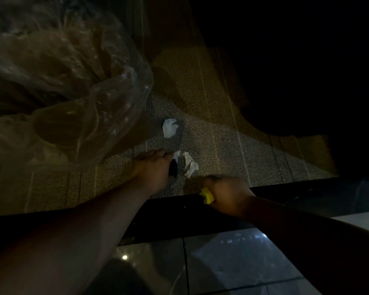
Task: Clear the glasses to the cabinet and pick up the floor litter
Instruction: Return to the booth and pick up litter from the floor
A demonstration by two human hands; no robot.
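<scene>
On the speckled carpet (pixel 222 145) lie white crumpled tissues: one (pixel 169 127) farther away, another (pixel 190 165) just right of my left hand. My left hand (pixel 155 169) reaches down to the carpet, its fingers closed around a small black object (pixel 173 169) with a white scrap (pixel 176 154) at the fingertips. My right hand (pixel 228 194) is closed on a yellow crumpled piece of litter (pixel 207 195), low over the carpet's near edge. No glasses or cabinet are in view.
A large clear plastic bag (pixel 77 81) hangs at the upper left, close to my left arm. A dark strip (pixel 179 218) separates the carpet from glossy floor tiles (pixel 232 262) near me. The upper right is too dark to read.
</scene>
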